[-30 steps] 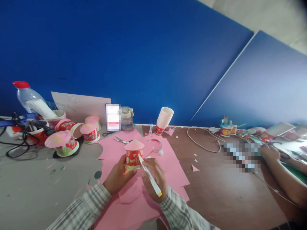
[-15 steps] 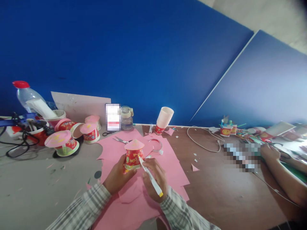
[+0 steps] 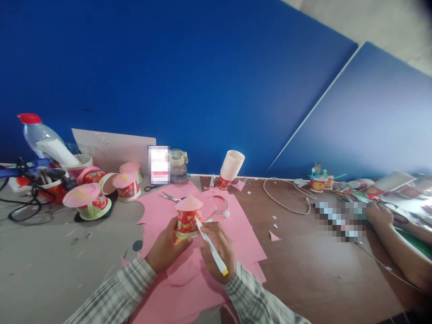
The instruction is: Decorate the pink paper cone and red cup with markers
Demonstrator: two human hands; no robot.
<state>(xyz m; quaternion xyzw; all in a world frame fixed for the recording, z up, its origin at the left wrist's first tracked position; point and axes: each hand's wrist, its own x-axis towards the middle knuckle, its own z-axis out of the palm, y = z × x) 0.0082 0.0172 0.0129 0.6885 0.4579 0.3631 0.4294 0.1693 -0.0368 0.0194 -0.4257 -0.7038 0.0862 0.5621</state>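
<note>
My left hand (image 3: 168,249) is wrapped round the lower side of a red paper cup (image 3: 186,221), turned upside down and topped with a pink paper cone (image 3: 189,203). Yellow marks and stars cover the cup's wall. In my right hand (image 3: 220,253) is a white marker pen (image 3: 213,252) with a yellow end, its tip touching the right side of the cup. Beneath both hands lie sheets of pink paper (image 3: 236,243). Scissors (image 3: 170,197) and a roll of clear tape (image 3: 221,204) rest on the paper beyond the cup.
At left stand several pink-topped cups (image 3: 126,186) and a plastic bottle (image 3: 43,135). A phone (image 3: 159,165), a water jar (image 3: 178,166) and stacked paper cups (image 3: 232,166) line the blue partition (image 3: 168,81). At far right, another person's arm (image 3: 398,247) reaches over a cluttered table.
The marker's tip has shifted very slightly up and left on the cup, my right hand moving with it. My left hand and the cup stay in place.
</note>
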